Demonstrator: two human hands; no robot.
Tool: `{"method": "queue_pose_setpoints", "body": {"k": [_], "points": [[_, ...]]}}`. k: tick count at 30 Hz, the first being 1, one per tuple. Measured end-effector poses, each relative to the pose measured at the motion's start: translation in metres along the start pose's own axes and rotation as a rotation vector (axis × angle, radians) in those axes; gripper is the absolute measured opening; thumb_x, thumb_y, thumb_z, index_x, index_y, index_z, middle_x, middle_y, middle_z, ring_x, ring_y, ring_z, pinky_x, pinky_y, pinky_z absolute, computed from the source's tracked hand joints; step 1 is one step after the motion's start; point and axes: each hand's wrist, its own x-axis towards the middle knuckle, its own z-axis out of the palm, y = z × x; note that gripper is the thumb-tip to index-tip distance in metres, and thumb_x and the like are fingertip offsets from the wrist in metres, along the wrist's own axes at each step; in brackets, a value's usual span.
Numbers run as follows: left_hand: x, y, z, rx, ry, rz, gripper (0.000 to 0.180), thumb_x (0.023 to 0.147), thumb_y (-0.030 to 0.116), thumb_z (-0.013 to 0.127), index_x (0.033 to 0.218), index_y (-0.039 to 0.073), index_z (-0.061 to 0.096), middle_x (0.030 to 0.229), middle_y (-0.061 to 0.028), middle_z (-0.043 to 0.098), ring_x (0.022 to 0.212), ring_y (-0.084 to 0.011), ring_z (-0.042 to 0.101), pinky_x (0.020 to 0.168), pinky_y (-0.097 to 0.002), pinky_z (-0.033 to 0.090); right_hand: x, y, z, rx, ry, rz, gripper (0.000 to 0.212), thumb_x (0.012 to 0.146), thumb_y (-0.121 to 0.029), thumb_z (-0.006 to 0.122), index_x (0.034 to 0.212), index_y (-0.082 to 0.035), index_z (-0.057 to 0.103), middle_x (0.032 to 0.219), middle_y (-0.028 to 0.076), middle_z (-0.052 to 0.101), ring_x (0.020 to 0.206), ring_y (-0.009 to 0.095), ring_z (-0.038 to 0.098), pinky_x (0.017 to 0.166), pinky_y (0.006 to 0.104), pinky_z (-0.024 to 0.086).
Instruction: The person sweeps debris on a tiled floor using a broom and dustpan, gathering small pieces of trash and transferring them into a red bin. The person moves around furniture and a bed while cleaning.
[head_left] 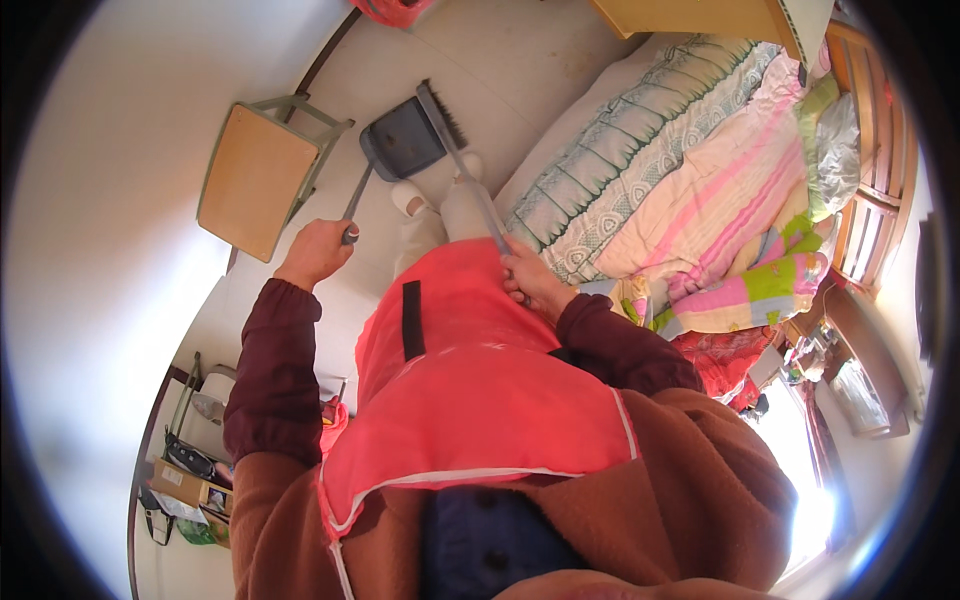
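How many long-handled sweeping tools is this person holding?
2: a dark dustpan, its handle in the left hand, and a broom, its handle in the right hand. Neither hand appears to hide another.

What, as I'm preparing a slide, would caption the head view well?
Left hand holding a dustpan, right hand holding a brush, with patterned quilts to the right.

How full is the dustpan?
Not full: the dustpan shows a bare dark surface, with no heap visible. Whether fine dust lies inside, I cannot tell.
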Motion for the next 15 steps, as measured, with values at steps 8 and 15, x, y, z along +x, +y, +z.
{"method": "queue_pose_setpoints", "body": {"k": [8,15], "points": [[-0.002,0.013,0.008,0.026,0.023,-0.026,0.024,0.072,0.012,0.055,0.094,0.006,0.064,0.081,-0.0172,0.063,0.080,-0.0353,0.059,0.072,-0.0427,0.046,-0.055,-0.009,0.001,0.164,-0.126,-0.026,0.057,0.089,-0.009,0.041,0.142,-0.022,0.022,0.069,0.001,0.040,0.045,0.006,0.032,0.034,0.0184,0.025],[-0.026,0.007,0.015,0.020,0.069,-0.050,0.026,0.071,0.011,0.055,0.095,0.007,0.064,0.080,-0.0184,0.063,0.078,-0.0358,0.060,0.071,-0.0417,0.047,-0.046,-0.017,-0.050,0.046,0.093,-0.149,0.060,0.087,-0.010,0.042,0.143,-0.016,0.019,0.068,0.002,0.042,0.044,0.009,0.034,0.037,0.0233,0.029]]}}
